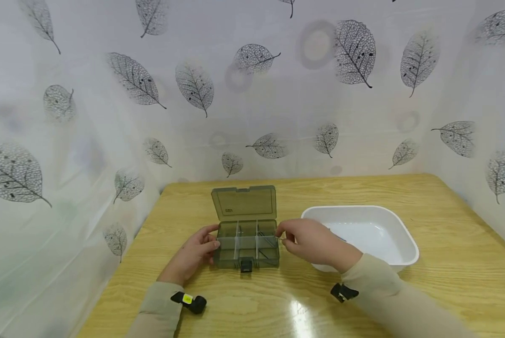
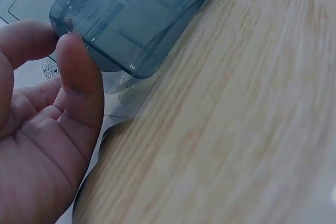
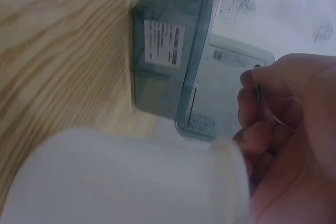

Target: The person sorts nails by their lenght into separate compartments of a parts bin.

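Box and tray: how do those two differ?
The box is see-through and dark-tinted; the tray is white and opaque. The box is split into compartments, while no dividers show in the tray. The box has a raised lid; the tray shows none. The tray looks wider than the box. Both stand on the table, open at the top.

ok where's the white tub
In the head view, the white tub sits on the table, right of the divided box, partly hidden by the right hand.
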Demonstrator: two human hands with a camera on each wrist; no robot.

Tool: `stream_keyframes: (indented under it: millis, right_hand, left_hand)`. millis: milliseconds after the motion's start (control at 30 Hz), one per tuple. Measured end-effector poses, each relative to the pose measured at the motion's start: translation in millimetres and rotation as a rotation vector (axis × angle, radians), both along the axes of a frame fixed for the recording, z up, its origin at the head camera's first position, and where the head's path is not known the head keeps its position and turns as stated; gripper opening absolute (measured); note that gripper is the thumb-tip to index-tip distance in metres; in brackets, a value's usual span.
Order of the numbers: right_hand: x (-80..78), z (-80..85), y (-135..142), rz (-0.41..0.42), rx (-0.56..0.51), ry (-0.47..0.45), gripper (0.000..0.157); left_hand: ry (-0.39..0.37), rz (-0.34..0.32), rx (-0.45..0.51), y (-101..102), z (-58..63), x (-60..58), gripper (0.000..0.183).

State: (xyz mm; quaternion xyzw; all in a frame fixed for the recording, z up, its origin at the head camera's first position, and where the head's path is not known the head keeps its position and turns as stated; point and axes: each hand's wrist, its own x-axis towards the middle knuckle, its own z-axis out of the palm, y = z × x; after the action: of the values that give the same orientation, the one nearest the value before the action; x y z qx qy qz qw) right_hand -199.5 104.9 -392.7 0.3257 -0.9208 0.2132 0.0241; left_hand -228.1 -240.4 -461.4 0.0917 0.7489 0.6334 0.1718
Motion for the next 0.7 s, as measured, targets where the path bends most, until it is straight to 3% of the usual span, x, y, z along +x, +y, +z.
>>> stream_keyframes:
  millis: [367, 700]
  right_hand:
    - [-6.3, -2.7, -27.2, -0.037, 0.019, -0.005, 0.023]
    - [-4.1, -0.6, -20.2, -0.053, 0.015, -0.016, 0.024]
  left_hand:
    - [-0.001, -0.006, 0.012, -0.8, -0.1, -0.3, 0.060]
    - [0.001, -0.010, 0.007, -1.5, -1.8, -1.0, 0.060]
